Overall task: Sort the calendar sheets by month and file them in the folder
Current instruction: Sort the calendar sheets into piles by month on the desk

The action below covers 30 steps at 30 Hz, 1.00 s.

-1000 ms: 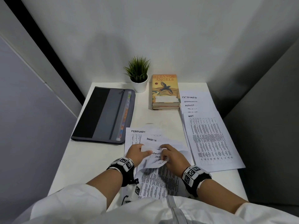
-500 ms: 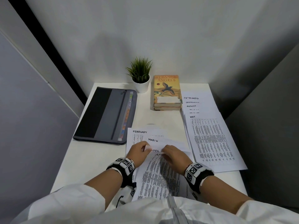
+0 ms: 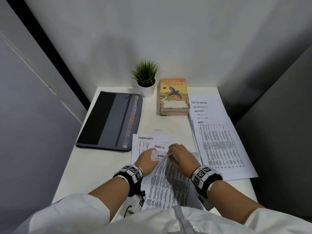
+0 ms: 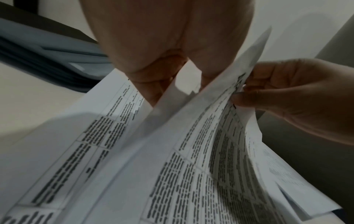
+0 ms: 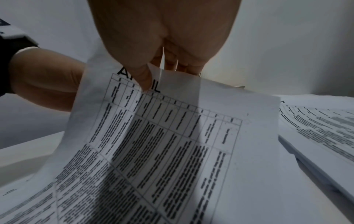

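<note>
White printed April calendar sheet (image 3: pixel 162 156) lifted at its top edge
Left hand (image 3: pixel 146 160) and right hand (image 3: pixel 183 157) both pinch it, long axis running toward the person

Both hands, left (image 3: pixel 146 160) and right (image 3: pixel 183 157), pinching top edge of April sheet (image 3: pixel 166 181), lifted above March sheet (image 3: pixel 159 146); folder (image 3: pixel 108 121) lying left.

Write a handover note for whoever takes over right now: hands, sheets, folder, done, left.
Left hand: pinches the white APRIL calendar sheet at its top left.
Right hand: pinches the same sheet's top edge; sheet lifted and bowed.
Under it: FEBRUARY sheet and MARCH sheet, fanned on the white table.
Right: fanned pile, MAY to OCTOBER.
Grey zip folder: lies far left, nothing filed.
Left: finish ordering, merge piles, file.
</note>
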Motion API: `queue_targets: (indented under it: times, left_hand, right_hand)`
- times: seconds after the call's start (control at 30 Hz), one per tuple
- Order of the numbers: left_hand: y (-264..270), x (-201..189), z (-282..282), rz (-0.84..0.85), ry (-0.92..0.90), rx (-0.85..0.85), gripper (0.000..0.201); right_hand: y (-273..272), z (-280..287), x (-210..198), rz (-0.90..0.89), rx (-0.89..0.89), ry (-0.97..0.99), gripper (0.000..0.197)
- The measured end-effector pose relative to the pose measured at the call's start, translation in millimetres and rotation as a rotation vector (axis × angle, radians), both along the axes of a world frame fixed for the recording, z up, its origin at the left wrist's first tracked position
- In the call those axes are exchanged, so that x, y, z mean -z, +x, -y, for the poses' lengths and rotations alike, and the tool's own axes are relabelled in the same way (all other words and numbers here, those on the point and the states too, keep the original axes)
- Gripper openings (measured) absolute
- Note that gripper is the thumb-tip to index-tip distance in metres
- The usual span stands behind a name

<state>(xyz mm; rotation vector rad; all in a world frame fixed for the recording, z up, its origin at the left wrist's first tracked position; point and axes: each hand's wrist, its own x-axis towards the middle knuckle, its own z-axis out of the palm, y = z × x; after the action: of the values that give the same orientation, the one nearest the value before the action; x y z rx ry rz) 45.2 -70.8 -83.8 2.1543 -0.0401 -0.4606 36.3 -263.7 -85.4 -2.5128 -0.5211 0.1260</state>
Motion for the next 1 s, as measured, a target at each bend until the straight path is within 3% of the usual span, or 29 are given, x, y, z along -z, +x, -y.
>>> queue_targets:
  times: [0.13, 0.2, 0.3, 0.37, 0.43, 0.5, 0.6, 1.0]
  left_hand:
    - [-0.7, 1.0, -5.0, -0.112, -0.089, 0.047, 0.018]
    - [0.7, 2.1, -7.6, -0.075, -0.116, -0.055, 0.025]
    - [7.4, 9.5, -14.1, 0.050, -0.015, -0.280, 0.022]
    - [11.2, 13.3, -18.5, -0.063, -0.026, -0.346, 0.025]
    - [12.6, 17.5, -20.6, -0.187, -0.035, -0.324, 0.022]
    - [12.8, 20.3, -21.2, -0.195, -0.010, -0.253, 0.007]
    - [11.2, 23.6, -19.2, -0.169, 0.016, -0.194, 0.034]
    - [10.1, 22.6, -15.9, -0.126, -0.072, -0.219, 0.035]
  right_hand:
    - [-1.2, -2.6, 2.4, -0.116, 0.068, -0.003, 0.024]
    - [-2.2, -3.2, 5.5, -0.028, -0.024, -0.062, 0.013]
    - [-6.9, -3.0, 8.0, -0.011, -0.068, -0.081, 0.006]
    - [-10.3, -2.6, 10.8, -0.048, -0.060, -0.053, 0.006]
    - [-12.4, -2.7, 11.6, -0.072, -0.076, -0.044, 0.003]
    - [-12.3, -2.6, 11.8, -0.069, -0.102, -0.043, 0.006]
    - [-10.3, -2.7, 14.3, -0.069, -0.095, -0.042, 0.016]
    - [-17.1, -1.0, 16.1, -0.081, -0.070, -0.012, 0.010]
